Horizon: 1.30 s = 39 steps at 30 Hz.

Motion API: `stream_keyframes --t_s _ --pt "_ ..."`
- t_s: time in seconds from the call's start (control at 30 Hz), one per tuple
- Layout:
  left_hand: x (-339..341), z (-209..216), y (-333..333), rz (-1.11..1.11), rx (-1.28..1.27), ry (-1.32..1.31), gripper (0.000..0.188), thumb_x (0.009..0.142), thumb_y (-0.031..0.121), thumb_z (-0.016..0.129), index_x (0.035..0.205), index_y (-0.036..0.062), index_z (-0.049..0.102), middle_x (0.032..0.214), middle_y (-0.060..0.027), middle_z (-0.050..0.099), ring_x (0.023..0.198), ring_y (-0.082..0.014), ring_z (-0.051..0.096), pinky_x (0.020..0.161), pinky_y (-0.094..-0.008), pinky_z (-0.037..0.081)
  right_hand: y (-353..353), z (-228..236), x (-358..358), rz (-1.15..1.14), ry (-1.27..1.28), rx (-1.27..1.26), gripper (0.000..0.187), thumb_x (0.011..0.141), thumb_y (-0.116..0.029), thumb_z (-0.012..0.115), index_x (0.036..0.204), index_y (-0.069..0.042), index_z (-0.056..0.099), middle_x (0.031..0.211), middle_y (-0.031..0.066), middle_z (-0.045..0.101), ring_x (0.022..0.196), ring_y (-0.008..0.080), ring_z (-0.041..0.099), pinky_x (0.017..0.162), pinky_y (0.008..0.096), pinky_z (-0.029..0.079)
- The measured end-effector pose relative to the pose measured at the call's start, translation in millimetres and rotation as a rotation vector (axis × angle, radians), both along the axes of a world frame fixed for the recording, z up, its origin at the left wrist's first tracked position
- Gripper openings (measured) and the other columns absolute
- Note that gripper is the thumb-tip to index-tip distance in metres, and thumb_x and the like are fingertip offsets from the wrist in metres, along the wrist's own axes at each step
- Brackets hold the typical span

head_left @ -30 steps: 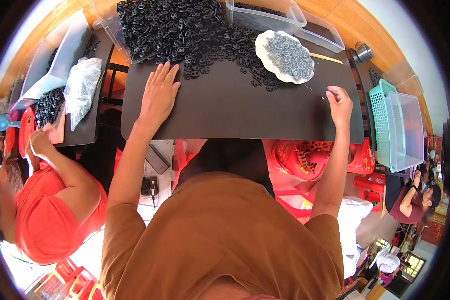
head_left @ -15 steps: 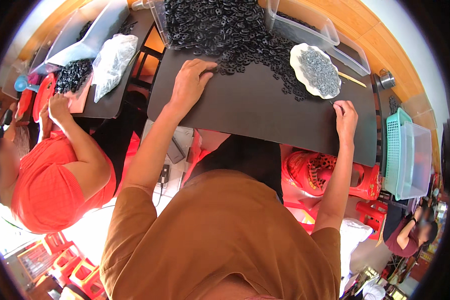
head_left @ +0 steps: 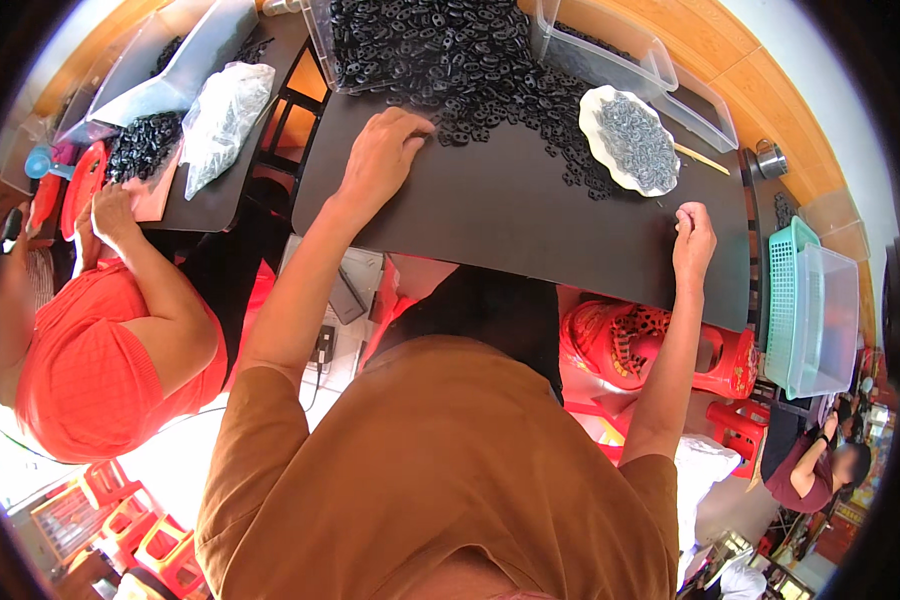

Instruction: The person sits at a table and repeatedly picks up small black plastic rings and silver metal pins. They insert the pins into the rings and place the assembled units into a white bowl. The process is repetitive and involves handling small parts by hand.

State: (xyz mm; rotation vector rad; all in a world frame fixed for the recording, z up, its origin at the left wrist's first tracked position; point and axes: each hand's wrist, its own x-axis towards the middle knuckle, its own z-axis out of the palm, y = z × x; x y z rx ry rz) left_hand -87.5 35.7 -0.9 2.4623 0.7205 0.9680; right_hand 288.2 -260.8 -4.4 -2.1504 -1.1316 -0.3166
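Note:
A heap of small black plastic pieces with holes [head_left: 460, 70] spreads over the far side of the dark table [head_left: 530, 225]. At its left edge, the curled fingertips of my left hand [head_left: 382, 160] touch or nearly touch the nearest pieces; what they pinch is too small to make out. My right hand [head_left: 695, 240] is closed low over the table's right part, and its fingers hide anything they hold. Just beyond it stands a white scalloped dish [head_left: 595, 150] full of small grey metal-looking parts [head_left: 638, 145]. A tiny dark bit lies on the table below the dish.
Clear plastic bins [head_left: 610, 60] stand behind the heap. A yellow stick [head_left: 702, 158] lies beside the dish. Turquoise and clear baskets [head_left: 795, 310] are at the right. On the left, a co-worker in red [head_left: 120, 350] works at another table with a plastic bag [head_left: 228, 125].
My right hand has drawn slightly away from the dish, toward the right and nearer me, and its fingers have curled in more. The left hand stays at the heap's edge.

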Motion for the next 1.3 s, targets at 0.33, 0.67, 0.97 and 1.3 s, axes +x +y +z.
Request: stream_keyframes --t_s 0.33,0.67,0.97,1.3 --pt "100 12 -74 -0.388 0.043 0.018 0.020 0.082 0.013 0.071 0.101 0.0072 0.068 0.104 -0.0089 0.063 0.104 -0.0297 0.059 0.090 -0.0399 0.050 1 -7 1 -0.048 -0.050 0.186 0.012 0.086 0.001 0.066 0.097 -0.003 0.067 0.090 0.0069 0.064 0.080 0.0176 0.065 0.071 0.0301 0.053" --pt "115 -5 -59 -0.388 0.129 0.063 0.008 0.085 0.010 0.064 0.091 0.0055 0.065 0.094 -0.0097 0.059 0.097 -0.0300 0.059 0.083 -0.0411 0.051 1 -8 1 -0.037 -0.094 0.213 0.010 0.088 -0.002 0.065 0.098 -0.004 0.067 0.092 0.0088 0.067 0.082 0.0215 0.067 0.075 0.0334 0.053" --pt "91 3 -37 -0.374 -0.802 -0.083 0.016 0.097 0.015 0.060 0.101 0.0007 0.066 0.088 -0.0045 0.068 0.078 -0.0102 0.065 0.071 -0.0243 0.053 40 21 -52 0.154 0.181 0.391 0.011 0.089 -0.004 0.066 0.098 -0.002 0.070 0.090 0.0076 0.069 0.079 0.0136 0.065 0.071 0.0275 0.052" --pt "87 4 -32 -0.371 -0.938 -0.281 0.010 0.089 0.006 0.070 0.094 0.0006 0.065 0.080 -0.0025 0.067 0.071 -0.0073 0.062 0.066 -0.0218 0.051 148 25 -138 0.591 0.803 0.125 0.006 0.089 -0.002 0.066 0.095 -0.002 0.065 0.086 0.0026 0.068 0.075 0.0096 0.065 0.068 0.0234 0.052"
